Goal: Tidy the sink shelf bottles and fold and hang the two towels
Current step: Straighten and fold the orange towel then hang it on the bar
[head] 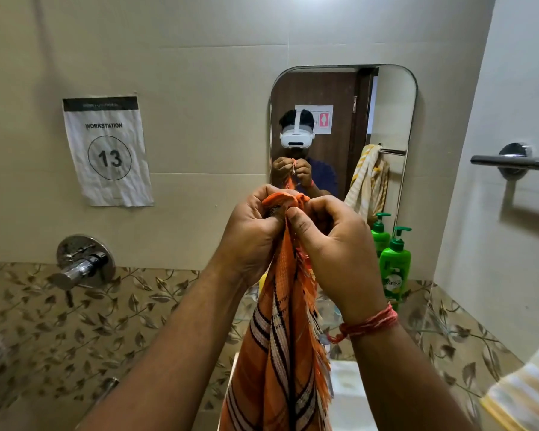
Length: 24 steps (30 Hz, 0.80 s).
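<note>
An orange towel [280, 353] with black and white stripes hangs straight down in front of me. My left hand [249, 241] and my right hand [336, 253] pinch its bunched top edge together at chest height, the thumbs touching. A green pump bottle [395, 265] stands upright on the glass sink shelf [417, 329] to the right of my hands. A yellow-and-white striped towel [523, 396] shows at the lower right edge. The towel bar [514, 161] on the right wall is bare. Other things on the shelf are hidden behind the towel and my hands.
A mirror [386, 104] above the shelf reflects me, the green bottle and the striped towel on a rail. A chrome tap [81, 265] juts from the left wall under a "Workstation 13" paper sign [106, 150]. The white sink [352, 396] sits below my arms.
</note>
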Tool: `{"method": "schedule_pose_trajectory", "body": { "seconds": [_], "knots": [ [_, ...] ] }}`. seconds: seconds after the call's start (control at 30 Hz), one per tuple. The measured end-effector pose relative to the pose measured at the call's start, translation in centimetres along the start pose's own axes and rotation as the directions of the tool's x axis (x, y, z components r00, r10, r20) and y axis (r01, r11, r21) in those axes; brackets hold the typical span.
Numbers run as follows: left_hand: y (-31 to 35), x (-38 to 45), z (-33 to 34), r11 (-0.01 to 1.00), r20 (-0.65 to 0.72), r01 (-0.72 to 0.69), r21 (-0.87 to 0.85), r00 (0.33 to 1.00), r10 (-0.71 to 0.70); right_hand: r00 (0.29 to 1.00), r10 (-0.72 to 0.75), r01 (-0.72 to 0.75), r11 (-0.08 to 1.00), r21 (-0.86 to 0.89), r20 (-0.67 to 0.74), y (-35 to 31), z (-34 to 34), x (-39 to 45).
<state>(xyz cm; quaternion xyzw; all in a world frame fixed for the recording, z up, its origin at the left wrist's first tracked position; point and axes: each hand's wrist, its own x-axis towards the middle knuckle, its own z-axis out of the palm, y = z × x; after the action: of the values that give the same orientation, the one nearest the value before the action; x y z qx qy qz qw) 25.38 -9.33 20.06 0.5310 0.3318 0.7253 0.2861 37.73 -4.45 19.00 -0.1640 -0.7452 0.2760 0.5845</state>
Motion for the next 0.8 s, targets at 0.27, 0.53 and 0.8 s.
{"method": "schedule_pose_trajectory", "body": {
  "seconds": [0.27, 0.53, 0.8],
  "knots": [
    [-0.1, 0.0, -0.1, 0.999, 0.012, -0.044, -0.030, 0.999, 0.044, 0.960, 0.278, -0.256, 0.843, 0.474, 0.023, 0.4, 0.1, -0.4],
    [-0.5, -0.2, 0.1, 0.999, -0.089, 0.023, 0.033, 0.996, -0.020, 0.930, 0.363, -0.349, 0.836, 0.425, 0.050, 1.0, -0.8, 1.1],
    [-1.1, -0.6, -0.3, 0.997, 0.011, 0.074, 0.024, 0.997, -0.074, 0.964, 0.111, -0.117, 0.993, 0.011, 0.243, 0.3, -3.1, 2.4]
  ]
}}
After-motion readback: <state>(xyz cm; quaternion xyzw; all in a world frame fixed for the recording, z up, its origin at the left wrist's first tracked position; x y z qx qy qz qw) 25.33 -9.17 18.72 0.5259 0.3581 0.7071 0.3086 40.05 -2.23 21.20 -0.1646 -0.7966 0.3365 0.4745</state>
